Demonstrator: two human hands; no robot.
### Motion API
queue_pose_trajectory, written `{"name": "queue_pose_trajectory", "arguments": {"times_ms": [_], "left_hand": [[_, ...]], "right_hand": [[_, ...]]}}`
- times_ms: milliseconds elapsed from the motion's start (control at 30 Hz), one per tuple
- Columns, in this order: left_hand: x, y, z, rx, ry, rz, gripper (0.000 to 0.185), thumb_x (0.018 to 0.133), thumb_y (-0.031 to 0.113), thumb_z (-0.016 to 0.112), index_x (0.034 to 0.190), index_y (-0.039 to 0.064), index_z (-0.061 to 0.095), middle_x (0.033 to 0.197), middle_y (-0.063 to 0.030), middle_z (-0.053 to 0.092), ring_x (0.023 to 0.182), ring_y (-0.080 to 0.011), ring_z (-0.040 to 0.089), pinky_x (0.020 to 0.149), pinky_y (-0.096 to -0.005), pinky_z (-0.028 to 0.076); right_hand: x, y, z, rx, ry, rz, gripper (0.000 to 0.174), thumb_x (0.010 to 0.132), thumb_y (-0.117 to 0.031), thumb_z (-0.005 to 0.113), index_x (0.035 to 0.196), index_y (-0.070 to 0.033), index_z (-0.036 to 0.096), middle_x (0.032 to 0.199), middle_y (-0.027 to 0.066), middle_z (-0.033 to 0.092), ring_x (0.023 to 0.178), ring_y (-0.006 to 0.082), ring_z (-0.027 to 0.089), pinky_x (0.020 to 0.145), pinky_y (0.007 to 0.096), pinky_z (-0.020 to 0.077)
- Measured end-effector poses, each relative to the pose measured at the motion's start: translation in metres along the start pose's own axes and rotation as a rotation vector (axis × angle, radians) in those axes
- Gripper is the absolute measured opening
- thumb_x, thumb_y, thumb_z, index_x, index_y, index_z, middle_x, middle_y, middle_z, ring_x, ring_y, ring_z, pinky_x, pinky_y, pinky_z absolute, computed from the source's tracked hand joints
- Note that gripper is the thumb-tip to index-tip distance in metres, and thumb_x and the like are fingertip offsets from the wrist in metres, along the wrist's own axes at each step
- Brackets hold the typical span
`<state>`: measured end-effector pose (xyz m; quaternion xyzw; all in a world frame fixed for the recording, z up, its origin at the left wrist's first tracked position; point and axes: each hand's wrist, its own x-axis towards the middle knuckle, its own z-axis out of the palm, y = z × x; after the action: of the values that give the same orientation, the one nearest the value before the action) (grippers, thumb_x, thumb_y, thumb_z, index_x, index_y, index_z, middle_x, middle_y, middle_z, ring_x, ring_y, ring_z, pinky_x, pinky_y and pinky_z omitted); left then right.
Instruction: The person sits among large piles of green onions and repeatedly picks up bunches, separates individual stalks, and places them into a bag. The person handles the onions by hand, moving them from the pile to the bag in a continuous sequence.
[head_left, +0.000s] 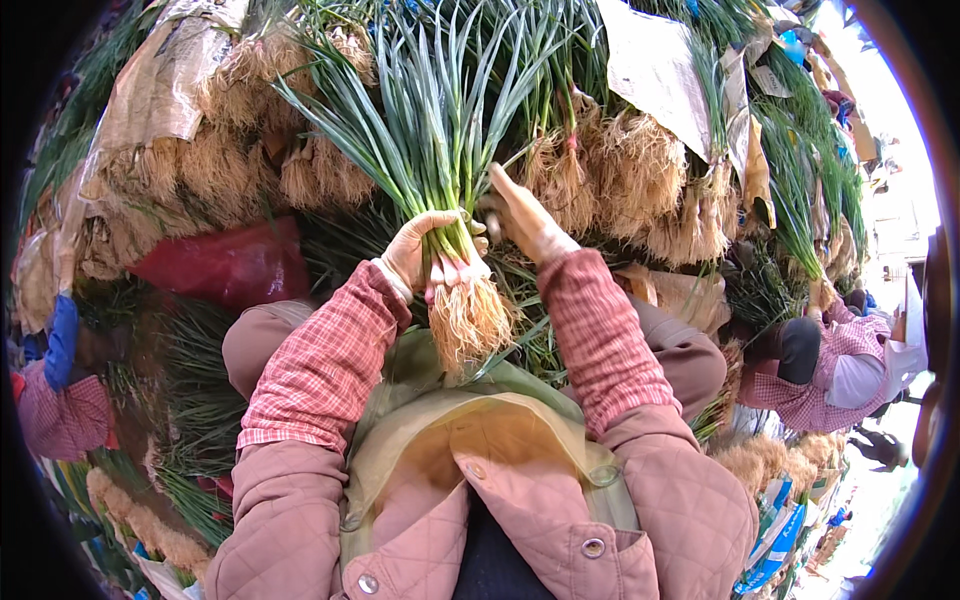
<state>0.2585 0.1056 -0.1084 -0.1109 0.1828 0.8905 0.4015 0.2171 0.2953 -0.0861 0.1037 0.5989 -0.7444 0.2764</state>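
Observation:
My left hand, which appears to wear a thin pale glove, is closed around a bunch of green onions just above the white bulbs. The long green leaves fan out away from me, and the tan roots hang towards my lap. Beside the stalks on the right is my right hand, fingers apart and partly blurred. Whether its fingertips touch the stalks is hard to tell. Red checked sleeve covers are on both forearms, and a greenish-yellow apron spreads below the roots.
Stacked green onions with thick tan roots line the far side, partly under woven sheets. A red plastic bag lies left, near loose leaves. Other people sit at the right and left.

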Motion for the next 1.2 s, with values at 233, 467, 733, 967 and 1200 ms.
{"name": "queue_pose_trajectory", "arguments": {"times_ms": [233,467,733,967,1200], "left_hand": [[0.011,0.004,-0.023,0.035,0.059,0.078,0.026,0.084,0.02,0.06,0.101,0.0,0.06,0.098,-0.0172,0.065,0.089,-0.0321,0.064,0.081,-0.0524,0.052],[-0.002,0.001,-0.003,0.051,0.051,0.15,0.029,0.083,0.019,0.059,0.101,-0.003,0.061,0.095,-0.0178,0.066,0.087,-0.0307,0.065,0.084,-0.0468,0.052],[-0.017,0.0,0.008,-0.076,-0.046,0.158,0.035,0.086,0.024,0.055,0.111,-0.001,0.058,0.107,-0.0202,0.064,0.093,-0.031,0.064,0.091,-0.0486,0.05],[-0.016,0.0,0.013,-0.123,-0.1,0.095,0.051,0.087,0.03,0.06,0.127,0.001,0.046,0.12,-0.0215,0.057,0.092,-0.0289,0.065,0.08,-0.0475,0.055],[-0.023,-0.003,0.008,-0.015,-0.116,0.177,0.049,0.087,0.028,0.058,0.127,0.001,0.045,0.089,-0.007,0.059,0.082,-0.0195,0.06,0.085,-0.0388,0.049]], "right_hand": [[-0.004,0.016,0.012,0.438,0.299,-0.206,0.016,0.093,-0.015,0.055,0.102,-0.003,0.059,0.087,0.0102,0.068,0.063,0.0146,0.064,0.056,0.0276,0.0557],[-0.019,-0.017,-0.04,0.286,0.306,-0.423,0.02,0.093,-0.019,0.058,0.102,-0.002,0.061,0.077,0.0094,0.067,0.053,0.0133,0.06,0.05,0.0255,0.0517],[-0.017,0.029,-0.007,-0.165,-0.347,0.036,0.027,0.093,-0.034,0.053,0.078,-0.012,0.056,0.06,-0.0034,0.05,0.044,0.0066,0.041,0.041,0.0228,0.0329],[-0.005,0.012,-0.049,0.002,0.164,-0.21,0.02,0.09,-0.026,0.061,0.09,-0.006,0.06,0.058,-0.0046,0.052,0.045,0.0054,0.044,0.044,0.0218,0.0411],[0.012,0.002,0.01,-0.453,-0.364,0.151,0.055,0.093,-0.057,0.042,0.116,-0.009,0.055,0.07,-0.0028,0.055,0.057,0.0065,0.046,0.053,0.0218,0.0379]]}}
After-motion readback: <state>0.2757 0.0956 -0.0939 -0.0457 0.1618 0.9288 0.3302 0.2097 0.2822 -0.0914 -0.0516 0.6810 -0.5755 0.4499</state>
